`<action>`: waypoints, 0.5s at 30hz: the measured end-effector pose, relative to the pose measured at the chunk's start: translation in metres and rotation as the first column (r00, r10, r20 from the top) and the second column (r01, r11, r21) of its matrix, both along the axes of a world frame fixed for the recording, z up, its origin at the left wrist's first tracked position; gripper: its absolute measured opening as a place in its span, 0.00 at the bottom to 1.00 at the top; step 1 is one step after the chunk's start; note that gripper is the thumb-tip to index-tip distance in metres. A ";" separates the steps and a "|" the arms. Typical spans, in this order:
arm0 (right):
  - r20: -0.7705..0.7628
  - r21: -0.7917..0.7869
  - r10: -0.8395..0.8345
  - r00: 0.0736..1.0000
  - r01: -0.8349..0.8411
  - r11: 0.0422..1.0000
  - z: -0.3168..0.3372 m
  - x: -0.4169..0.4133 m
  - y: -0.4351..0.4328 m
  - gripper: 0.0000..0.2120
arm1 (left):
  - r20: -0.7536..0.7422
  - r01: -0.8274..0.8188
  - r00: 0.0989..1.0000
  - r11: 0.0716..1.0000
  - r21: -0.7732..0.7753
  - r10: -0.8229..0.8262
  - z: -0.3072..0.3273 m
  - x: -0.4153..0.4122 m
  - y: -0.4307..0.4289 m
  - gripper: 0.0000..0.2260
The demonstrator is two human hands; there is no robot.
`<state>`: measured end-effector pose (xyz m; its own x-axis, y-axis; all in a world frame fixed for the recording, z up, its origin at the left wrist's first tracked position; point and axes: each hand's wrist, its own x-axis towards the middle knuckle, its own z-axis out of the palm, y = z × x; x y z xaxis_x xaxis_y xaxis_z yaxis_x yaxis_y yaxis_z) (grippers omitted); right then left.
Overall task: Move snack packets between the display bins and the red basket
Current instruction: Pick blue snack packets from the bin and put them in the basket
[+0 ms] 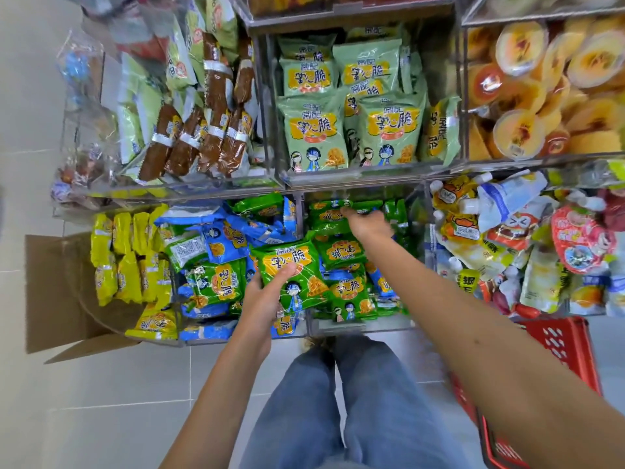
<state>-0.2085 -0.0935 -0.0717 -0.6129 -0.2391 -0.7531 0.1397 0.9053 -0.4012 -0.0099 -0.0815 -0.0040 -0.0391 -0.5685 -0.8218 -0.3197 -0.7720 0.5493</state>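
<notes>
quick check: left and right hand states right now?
Left hand: holding a bright green snack packet, thumb over its front.
Right hand: reaching into the display bin, motion-blurred; grip cannot be told.

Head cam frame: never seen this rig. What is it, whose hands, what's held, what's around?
No robot: one camera worn on a person's head, looking down at their hands. The left hand grips a bright green packet above clear display bins full of green, blue and yellow snack packets. The right hand reaches deeper into the bins; blur hides whether it grips anything. The red basket is down to the right, a cardboard box to the left.
</notes>
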 end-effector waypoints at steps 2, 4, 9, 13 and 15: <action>0.041 0.016 0.026 0.999 -0.027 1.000 -0.006 0.000 -0.004 0.38 | 0.028 -0.017 0.999 1.000 0.020 0.016 -0.004 0.004 -0.002 0.44; 0.034 0.014 0.052 0.998 -0.053 0.999 -0.011 0.002 -0.005 0.38 | 0.040 -0.036 0.999 0.999 0.034 0.034 -0.007 0.006 -0.004 0.45; -0.017 -0.068 0.013 1.000 -0.014 0.998 -0.017 0.006 0.002 0.26 | 0.033 -0.049 0.998 0.998 0.042 0.048 -0.009 0.011 -0.004 0.44; -0.055 -0.150 -0.147 0.988 0.138 0.979 -0.005 0.009 0.013 0.29 | 0.032 -0.048 0.998 0.998 0.048 0.047 -0.009 0.013 -0.007 0.45; -0.064 -0.210 -0.234 0.970 0.216 0.954 0.006 0.010 0.021 0.29 | 0.029 -0.037 0.999 0.999 0.034 0.036 -0.008 0.014 -0.009 0.45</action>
